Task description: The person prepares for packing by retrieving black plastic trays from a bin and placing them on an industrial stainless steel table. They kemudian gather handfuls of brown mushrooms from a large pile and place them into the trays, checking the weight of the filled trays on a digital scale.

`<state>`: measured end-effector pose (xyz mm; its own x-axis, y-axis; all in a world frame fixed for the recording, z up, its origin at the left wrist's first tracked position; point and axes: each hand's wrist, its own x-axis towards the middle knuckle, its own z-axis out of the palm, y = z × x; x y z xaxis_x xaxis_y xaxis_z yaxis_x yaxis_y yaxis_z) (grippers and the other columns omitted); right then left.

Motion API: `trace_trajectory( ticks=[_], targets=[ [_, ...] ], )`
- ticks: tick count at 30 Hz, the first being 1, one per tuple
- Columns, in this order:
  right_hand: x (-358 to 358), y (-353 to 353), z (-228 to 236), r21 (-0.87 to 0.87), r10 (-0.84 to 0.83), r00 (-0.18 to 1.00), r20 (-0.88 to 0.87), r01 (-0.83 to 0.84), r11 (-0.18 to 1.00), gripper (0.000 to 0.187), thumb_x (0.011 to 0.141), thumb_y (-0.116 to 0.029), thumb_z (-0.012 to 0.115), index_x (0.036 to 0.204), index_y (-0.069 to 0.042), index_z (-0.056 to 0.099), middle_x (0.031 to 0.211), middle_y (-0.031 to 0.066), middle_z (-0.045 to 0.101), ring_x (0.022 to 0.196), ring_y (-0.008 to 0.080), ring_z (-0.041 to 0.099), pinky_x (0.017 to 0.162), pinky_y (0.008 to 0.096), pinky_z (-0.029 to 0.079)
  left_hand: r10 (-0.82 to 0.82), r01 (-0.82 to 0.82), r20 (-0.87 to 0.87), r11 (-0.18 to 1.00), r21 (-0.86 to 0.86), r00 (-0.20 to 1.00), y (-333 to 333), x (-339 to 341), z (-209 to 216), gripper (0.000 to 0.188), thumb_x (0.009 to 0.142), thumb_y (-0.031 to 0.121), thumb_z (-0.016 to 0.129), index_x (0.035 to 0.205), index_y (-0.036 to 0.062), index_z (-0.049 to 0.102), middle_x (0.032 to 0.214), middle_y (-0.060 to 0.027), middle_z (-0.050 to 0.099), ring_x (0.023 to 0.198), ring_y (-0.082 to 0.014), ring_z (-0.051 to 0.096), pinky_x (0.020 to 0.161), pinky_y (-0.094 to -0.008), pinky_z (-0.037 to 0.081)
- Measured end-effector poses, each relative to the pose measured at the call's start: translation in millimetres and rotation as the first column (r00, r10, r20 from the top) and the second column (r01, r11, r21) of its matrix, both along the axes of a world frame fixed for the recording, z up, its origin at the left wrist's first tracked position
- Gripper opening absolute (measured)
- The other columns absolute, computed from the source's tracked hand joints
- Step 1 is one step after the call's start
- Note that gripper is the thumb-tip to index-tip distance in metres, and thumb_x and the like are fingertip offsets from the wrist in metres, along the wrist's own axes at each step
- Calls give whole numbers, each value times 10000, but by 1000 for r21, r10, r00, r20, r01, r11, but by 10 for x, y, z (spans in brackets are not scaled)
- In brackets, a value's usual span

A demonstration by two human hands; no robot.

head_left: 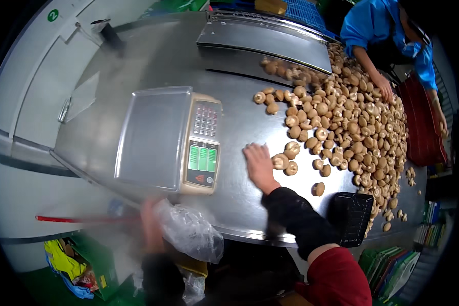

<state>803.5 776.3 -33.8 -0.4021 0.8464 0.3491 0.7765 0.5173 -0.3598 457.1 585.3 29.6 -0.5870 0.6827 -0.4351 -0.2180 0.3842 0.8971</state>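
My right hand (260, 167) lies on the steel table (239, 204) with its fingers stretched out, holding nothing. Just to its right are a few brown mushrooms (290, 168), one next to the hand's edge. My left hand (152, 227) is smeared by motion beyond the table's near edge, beside a clear plastic bag (191, 232); whether it grips the bag is not visible. A digital scale (204, 137) with a clear flat pan (150, 140) stands left of my right hand, its green display lit.
A large heap of mushrooms (362, 127) covers the table's right side. A black plastic tray (351, 217) sits at the near right edge. A metal chute (265, 38) stands at the back. Across the heap, a person in blue sleeves (364, 25) reaches in. A green crate (94, 255) is at lower left.
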Motion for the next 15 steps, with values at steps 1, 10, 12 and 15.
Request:
trace_trajectory(
  ticks=[1,10,12,15],
  targets=[
    [327,118,-18,42,-30,997,78,27,999,374,830,-20,492,1198,-58,544,1291,139,544,1275,310,454,1114,511,269,-56,56,10,998,-12,998,50,137,151,416,937,289,512,1241,5,530,1196,-120,518,1087,-235,530,920,-359,455],
    [1828,1058,277,-422,-410,635,-654,143,895,258,923,-124,569,1137,17,598,1120,114,654,1025,223,626,877,334,504,-19,26,78,996,-83,997,276,547,656,524,977,388,469,1354,30,411,1235,-141,495,1112,-249,516,961,-383,431],
    [1680,1175,589,-570,-568,-60,-821,154,807,257,949,-153,531,1109,38,594,1072,115,660,970,225,640,849,330,522,57,-38,176,993,-111,983,450,745,980,518,990,410,448,1350,37,425,1229,-132,503,1125,-238,511,971,-376,423],
    [1351,1492,575,-476,-507,79,-858,246,844,229,949,-183,537,1075,-3,601,1022,95,646,951,207,631,814,318,523,80,-55,187,989,-135,979,567,753,1005,498,1005,421,420,1340,53,442,1224,-108,509,1137,-213,506,973,-358,419]
  ],
)
